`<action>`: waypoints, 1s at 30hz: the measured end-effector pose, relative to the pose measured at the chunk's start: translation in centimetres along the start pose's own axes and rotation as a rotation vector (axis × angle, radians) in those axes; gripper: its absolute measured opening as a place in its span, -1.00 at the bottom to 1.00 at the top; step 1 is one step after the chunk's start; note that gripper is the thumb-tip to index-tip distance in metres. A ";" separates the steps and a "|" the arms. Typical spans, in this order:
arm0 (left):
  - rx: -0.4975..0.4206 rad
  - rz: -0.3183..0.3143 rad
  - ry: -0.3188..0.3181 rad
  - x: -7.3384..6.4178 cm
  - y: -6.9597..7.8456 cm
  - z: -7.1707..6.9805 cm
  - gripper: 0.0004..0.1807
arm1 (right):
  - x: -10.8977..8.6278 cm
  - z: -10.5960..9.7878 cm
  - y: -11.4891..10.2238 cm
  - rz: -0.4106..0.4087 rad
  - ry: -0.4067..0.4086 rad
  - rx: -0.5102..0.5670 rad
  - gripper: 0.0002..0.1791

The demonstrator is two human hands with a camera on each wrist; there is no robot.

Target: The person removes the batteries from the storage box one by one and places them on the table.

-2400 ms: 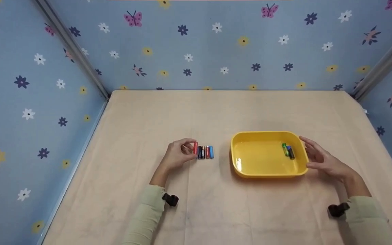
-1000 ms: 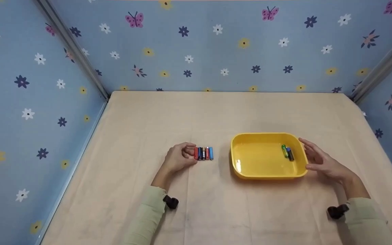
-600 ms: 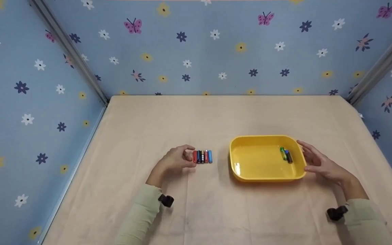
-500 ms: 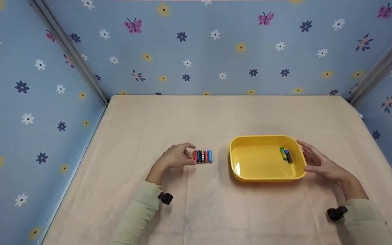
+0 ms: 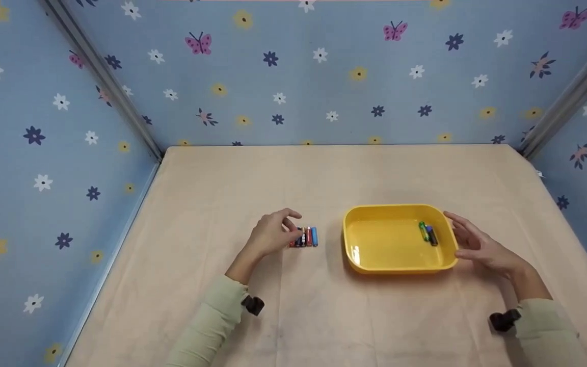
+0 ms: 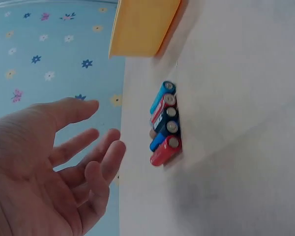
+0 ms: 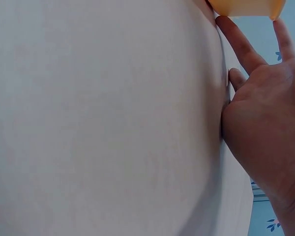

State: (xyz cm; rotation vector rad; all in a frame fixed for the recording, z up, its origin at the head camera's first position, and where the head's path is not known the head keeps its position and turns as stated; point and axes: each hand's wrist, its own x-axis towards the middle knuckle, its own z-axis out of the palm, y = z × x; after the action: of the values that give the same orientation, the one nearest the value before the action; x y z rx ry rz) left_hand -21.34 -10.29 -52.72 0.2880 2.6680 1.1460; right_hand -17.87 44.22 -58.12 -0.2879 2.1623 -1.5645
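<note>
My left hand (image 5: 270,233) hovers with loosely bent fingers over the left end of a row of several small batteries (image 5: 309,237), holding nothing. In the left wrist view they lie side by side: a red battery (image 6: 164,151), a blue one, a black one, a red-and-white one and a light blue battery (image 6: 162,96), with the hand (image 6: 49,172) apart from them. Fingertips and thumb of my right hand (image 5: 489,251) touch the right side of a yellow plastic tray (image 5: 385,242). Inside the tray lie a green battery (image 5: 423,232) and a dark battery with a blue end (image 5: 431,236).
A beige cloth (image 5: 324,316) covers the table. Blue flower-print panels (image 5: 303,76) stand along the back and both sides, with grey metal posts (image 5: 105,76) at the corners. Each sleeve carries a small black wrist camera (image 5: 254,305).
The left hand, earlier pinching the red battery and lowering it to the left end of the row, has let go and risen slightly rightward over the batteries. The right hand stays at the tray.
</note>
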 end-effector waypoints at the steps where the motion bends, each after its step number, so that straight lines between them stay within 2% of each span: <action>1: -0.004 0.010 0.011 -0.1 0.3 0.2 -0.56 | 0.0 0.0 0.0 0.007 0.004 -0.005 0.09; 5: -0.022 0.042 0.020 -0.3 1.3 0.9 -0.60 | -0.1 0.1 0.0 0.008 0.013 -0.014 0.10; 12: -0.053 0.085 -0.026 -0.1 3.1 2.0 -0.60 | -0.2 0.0 -0.1 -0.006 0.016 -0.015 0.12; 23: -0.110 0.096 -0.097 0.6 6.2 3.3 -0.62 | -0.3 -0.1 0.0 -0.038 -0.001 -0.005 0.09; 27: -0.110 0.100 -0.103 0.8 6.8 3.8 -0.60 | -0.2 0.0 0.1 -0.050 -0.004 -0.010 0.08; 30: -0.121 0.102 -0.137 1.0 6.9 4.1 -0.54 | 0.0 0.2 0.1 -0.047 0.002 -0.014 0.07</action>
State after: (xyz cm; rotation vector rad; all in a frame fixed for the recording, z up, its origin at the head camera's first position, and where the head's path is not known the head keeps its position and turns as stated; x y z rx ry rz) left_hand -20.48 -2.53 -50.51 0.4680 2.4793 1.2630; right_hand -17.76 44.13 -58.30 -0.3436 2.1843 -1.5757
